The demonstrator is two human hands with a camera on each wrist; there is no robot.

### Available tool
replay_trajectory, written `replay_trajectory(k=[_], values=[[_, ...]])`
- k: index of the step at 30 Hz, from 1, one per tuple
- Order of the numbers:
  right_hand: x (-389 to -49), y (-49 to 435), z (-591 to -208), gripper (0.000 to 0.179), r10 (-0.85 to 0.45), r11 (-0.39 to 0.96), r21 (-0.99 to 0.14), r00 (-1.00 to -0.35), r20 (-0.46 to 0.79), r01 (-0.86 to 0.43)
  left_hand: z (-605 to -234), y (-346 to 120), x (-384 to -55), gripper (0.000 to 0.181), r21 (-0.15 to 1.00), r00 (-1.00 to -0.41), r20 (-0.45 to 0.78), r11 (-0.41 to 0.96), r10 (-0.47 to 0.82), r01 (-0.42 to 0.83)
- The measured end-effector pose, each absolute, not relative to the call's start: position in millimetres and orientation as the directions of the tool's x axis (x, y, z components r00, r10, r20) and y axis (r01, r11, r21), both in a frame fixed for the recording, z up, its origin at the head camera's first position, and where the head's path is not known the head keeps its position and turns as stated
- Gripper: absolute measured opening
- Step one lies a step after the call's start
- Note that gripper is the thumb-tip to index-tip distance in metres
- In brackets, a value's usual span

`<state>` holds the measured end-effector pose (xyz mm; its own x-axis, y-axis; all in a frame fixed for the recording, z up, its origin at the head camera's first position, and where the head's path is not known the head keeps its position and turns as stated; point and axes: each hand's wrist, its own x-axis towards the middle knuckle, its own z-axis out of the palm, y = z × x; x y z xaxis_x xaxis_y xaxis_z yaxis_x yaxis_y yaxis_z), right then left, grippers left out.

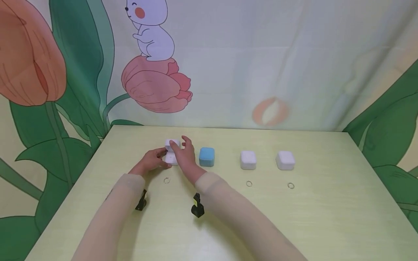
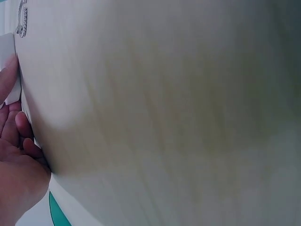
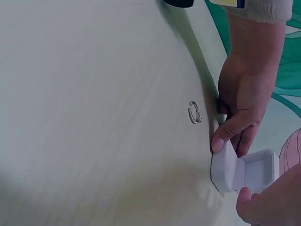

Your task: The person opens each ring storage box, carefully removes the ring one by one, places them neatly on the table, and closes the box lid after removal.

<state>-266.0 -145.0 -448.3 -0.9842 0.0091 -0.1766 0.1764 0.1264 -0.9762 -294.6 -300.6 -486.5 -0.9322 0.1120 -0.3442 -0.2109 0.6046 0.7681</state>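
Observation:
A white ring box (image 1: 171, 158) stands with its lid raised at the left of the table. My left hand (image 1: 151, 160) grips its lower part, thumb on the front side and fingers at the left. Across the lid (image 3: 260, 170) lies the thumb of my right hand (image 1: 187, 156), its other fingers off to the right of the lid. In the right wrist view the box's pale interior shows, partly covered by that hand. A silver ring (image 1: 167, 180) lies on the table in front of the box. The left wrist view catches only a corner of the box (image 2: 7, 47).
A closed blue box (image 1: 207, 157) stands just right of my right hand. Farther right are two closed white boxes (image 1: 248, 160), (image 1: 285, 160). One ring (image 1: 249, 183) lies before the first white box, another ring (image 1: 291, 185) before the second. A printed curtain (image 1: 228, 65) hangs behind the table.

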Motion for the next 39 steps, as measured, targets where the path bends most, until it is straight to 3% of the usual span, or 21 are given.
replay_trajectory(k=[19, 39], values=[[-294, -139, -460, 0.047, -0.084, 0.293, -0.931, -0.964, -0.254, 0.22, -485, -303, -291, 0.083, 0.772, -0.941, -0.311, 0.613, 0.134, -0.168], [-289, -138, -469, 0.034, -0.182, 0.322, -0.935, -0.959, -0.216, 0.149, -488, -302, -291, 0.082, 0.751, -0.943, -0.301, 0.645, 0.145, -0.14]])
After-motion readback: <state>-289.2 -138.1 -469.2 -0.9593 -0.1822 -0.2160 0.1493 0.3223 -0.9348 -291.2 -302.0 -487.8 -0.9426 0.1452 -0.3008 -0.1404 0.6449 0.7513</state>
